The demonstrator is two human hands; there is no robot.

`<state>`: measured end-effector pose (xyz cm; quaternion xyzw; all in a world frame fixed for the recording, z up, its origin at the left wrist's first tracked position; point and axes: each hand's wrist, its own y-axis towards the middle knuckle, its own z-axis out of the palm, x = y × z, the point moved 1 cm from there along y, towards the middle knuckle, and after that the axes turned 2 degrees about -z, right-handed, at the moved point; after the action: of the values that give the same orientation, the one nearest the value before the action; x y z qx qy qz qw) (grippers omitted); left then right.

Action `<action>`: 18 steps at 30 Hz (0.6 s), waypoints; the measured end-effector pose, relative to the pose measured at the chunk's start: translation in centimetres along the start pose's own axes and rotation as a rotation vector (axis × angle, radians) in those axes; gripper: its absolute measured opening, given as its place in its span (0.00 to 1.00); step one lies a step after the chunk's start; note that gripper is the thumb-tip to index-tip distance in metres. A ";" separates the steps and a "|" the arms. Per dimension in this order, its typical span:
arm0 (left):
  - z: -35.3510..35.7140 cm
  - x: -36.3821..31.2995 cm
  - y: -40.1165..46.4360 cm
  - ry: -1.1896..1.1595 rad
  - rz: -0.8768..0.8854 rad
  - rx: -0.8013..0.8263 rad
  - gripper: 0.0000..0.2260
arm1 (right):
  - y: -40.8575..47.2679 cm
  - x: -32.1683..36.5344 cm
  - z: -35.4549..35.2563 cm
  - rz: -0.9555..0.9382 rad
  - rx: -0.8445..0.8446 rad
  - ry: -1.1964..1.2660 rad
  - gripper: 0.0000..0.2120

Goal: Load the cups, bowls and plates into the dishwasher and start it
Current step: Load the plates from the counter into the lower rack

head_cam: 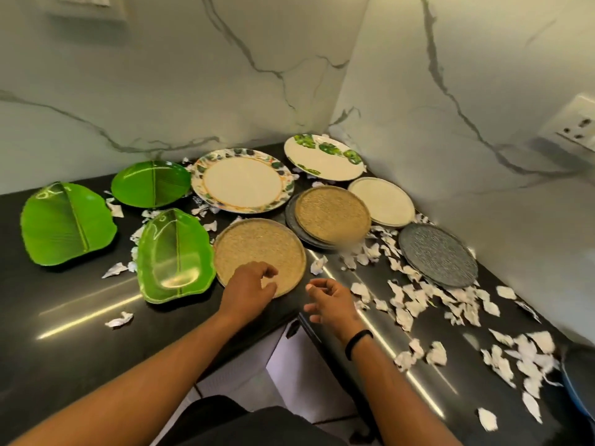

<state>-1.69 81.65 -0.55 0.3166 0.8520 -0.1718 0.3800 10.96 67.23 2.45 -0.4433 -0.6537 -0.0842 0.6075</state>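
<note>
Counter: a glossy black stone countertop (64,333) is wrapping round the corner, with white grey-veined marble-look walls (161,75) behind it.
Far left: a bright green leaf-shaped plastic plate (66,223) is lying flat near the left edge, and a round green leaf-pattern plate (150,183) is sitting just behind and right of it.
Near left: a second green leaf-shaped plate (175,255), shiny with glare, is lying just left of the tan one.
Paper bits: torn white paper scraps (418,304) are littering pretty much the whole counter, thickest on the right side.
Middle far: a big round white plate with a leafy patterned rim (242,185) is sitting near the back wall.
Middle near: a round tan speckled plate (257,249) is lying flat at the near edge of the counter.
Left hand: the left hand (249,289) is hovering over the near rim of that tan plate, fingers loosely curled and holding nothing; can't tell if it's actually touching.
Right hand: the right hand (331,302) is hanging just right of the tan plate, fingers relaxed and holding nothing, a black band (357,342) on the wrist.
Right of middle: another round tan speckled plate (333,214) is resting on top of a dark grey plate (294,225).
Corner: a white plate with green leaf prints (325,162) is sitting deep in the corner, and a plain cream round plate (381,201) is just in front of it.
Right: a dark grey speckled round plate (438,255) is lying among the scraps by the right wall.
</note>
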 end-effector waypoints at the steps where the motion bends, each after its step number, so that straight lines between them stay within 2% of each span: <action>1: 0.1 0.8 -0.2 0.109 0.030 0.044 0.15 | 0.7 0.2 0.7 0.019 0.017 0.017 0.07; 3: 0.7 1.8 -1.0 0.348 0.102 0.137 0.22 | 1.9 0.0 2.0 0.061 0.023 0.043 0.05; 5: 1.5 2.0 -2.0 0.454 0.166 0.155 0.21 | 3.0 -0.6 2.9 0.096 -0.014 -0.019 0.09; 9: 3.1 2.5 -3.7 0.333 0.259 0.128 0.15 | 3.2 -1.5 3.2 0.121 -0.124 -0.160 0.10; 14: 4.4 3.8 -4.7 0.181 0.377 0.014 0.09 | 2.8 -2.1 2.7 0.092 -0.162 -0.272 0.09; 18: 4.1 3.3 -4.4 0.114 0.458 -0.053 0.10 | 3.0 -2.2 2.4 0.157 -0.181 -0.031 0.05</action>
<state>-4.15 77.52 -5.54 0.5005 0.7823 -0.0405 0.3686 10.95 69.50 -1.32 -0.5473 -0.6161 -0.0880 0.5596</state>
